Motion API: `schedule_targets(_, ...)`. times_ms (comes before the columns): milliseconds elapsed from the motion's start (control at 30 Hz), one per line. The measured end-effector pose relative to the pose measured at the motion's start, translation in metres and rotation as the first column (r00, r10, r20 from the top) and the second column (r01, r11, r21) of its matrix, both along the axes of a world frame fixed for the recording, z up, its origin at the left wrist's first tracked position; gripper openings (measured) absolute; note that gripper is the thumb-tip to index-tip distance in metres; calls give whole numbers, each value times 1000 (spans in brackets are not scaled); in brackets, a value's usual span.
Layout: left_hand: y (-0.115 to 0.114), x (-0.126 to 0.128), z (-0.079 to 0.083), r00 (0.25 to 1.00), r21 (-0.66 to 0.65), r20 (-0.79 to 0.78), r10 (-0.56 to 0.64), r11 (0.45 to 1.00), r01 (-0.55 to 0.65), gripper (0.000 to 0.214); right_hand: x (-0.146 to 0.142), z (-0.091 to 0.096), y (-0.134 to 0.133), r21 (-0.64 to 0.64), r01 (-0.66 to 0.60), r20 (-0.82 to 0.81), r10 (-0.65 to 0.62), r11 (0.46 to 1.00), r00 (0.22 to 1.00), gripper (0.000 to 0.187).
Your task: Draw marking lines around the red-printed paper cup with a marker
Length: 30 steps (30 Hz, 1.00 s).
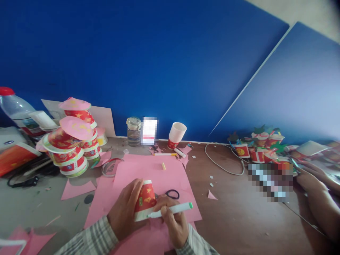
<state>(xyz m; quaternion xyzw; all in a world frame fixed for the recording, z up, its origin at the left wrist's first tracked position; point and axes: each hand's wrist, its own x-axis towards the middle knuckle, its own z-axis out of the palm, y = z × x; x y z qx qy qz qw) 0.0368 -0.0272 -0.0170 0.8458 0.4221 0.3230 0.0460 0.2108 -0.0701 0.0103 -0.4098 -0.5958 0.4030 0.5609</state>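
A red paper cup [145, 202] with yellow stars stands upside down on a pink paper sheet [148, 170]. My left hand [123, 210] is wrapped round the cup's left side and holds it down. My right hand [172, 221] grips a white marker [172, 210] with a green cap, its tip at the cup's rim on the paper. Black scissors [172, 193] lie just behind my right hand, partly hidden by it.
A stack of red cups with pink paper lids [73, 141] stands at the left, a water bottle [18, 111] behind it. A glass jar [133, 131], a tilted paper cup [176, 135], a white cable [223, 161] and decorated cups [256, 145] lie further back. Another person's hands [316, 184] are at the right.
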Motion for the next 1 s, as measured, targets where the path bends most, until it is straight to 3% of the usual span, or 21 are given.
schedule_targets(200,-1,1,1,1000,41,4,-4,999,4,106,-1,0,2,35,18,52,-20,999,998,27)
schedule_targets(400,-1,1,3,1000,23,12,-2,1000,1,107,0,-4,2,-143,58,-111,-74,988,991,32)
schedule_targets(700,0,1,1,1000,22,17,-10,1000,10,108,-2,3,1,-12,23,-5,-23,1000,1000,29)
schedule_targets(833,-1,1,4,1000,8,25,0,1000,0,105,-2,-4,3,-139,75,-140,-95,987,986,32)
schedule_targets(1000,-1,1,4,1000,-6,31,0,1000,0,105,0,-13,5,-233,35,-274,-100,972,956,34)
